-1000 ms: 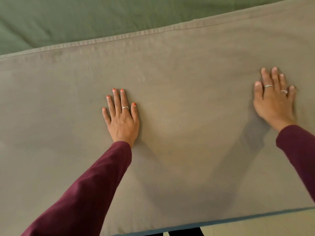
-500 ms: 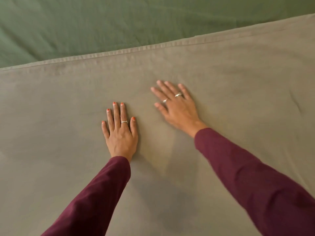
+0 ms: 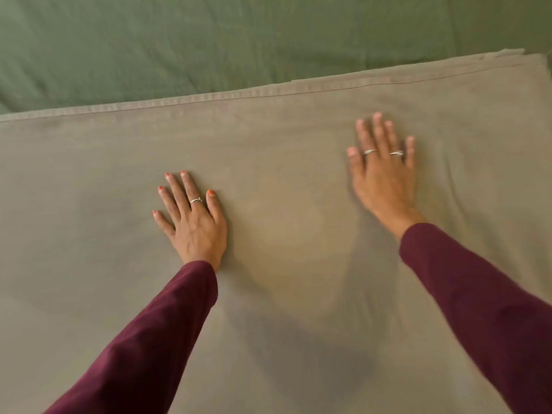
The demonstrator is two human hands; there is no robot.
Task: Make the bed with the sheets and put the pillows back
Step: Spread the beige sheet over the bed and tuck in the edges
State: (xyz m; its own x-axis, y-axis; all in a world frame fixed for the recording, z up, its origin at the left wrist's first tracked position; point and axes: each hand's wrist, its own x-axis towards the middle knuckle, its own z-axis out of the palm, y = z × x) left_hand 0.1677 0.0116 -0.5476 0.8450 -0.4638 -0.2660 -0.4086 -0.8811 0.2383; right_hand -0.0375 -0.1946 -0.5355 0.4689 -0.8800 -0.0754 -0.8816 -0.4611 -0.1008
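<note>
A grey-beige top sheet (image 3: 283,264) lies spread flat across most of the view, its hemmed edge (image 3: 268,94) running across the upper part. Beyond that hem shows the green fitted sheet (image 3: 239,40) on the mattress. My left hand (image 3: 194,222) presses flat on the beige sheet, fingers straight and spread. My right hand (image 3: 383,171) also lies flat on it, farther right and slightly higher, blurred by motion. Small creases fan out to the right of my right hand. No pillows are in view.
The beige sheet's far right corner (image 3: 534,59) sits at the upper right, with green sheet past it. Both dark red sleeves reach in from the bottom edge.
My right hand has swept back to the right across the beige sheet, away from my left hand. My left hand has stayed pressed in place. The view has shifted right.
</note>
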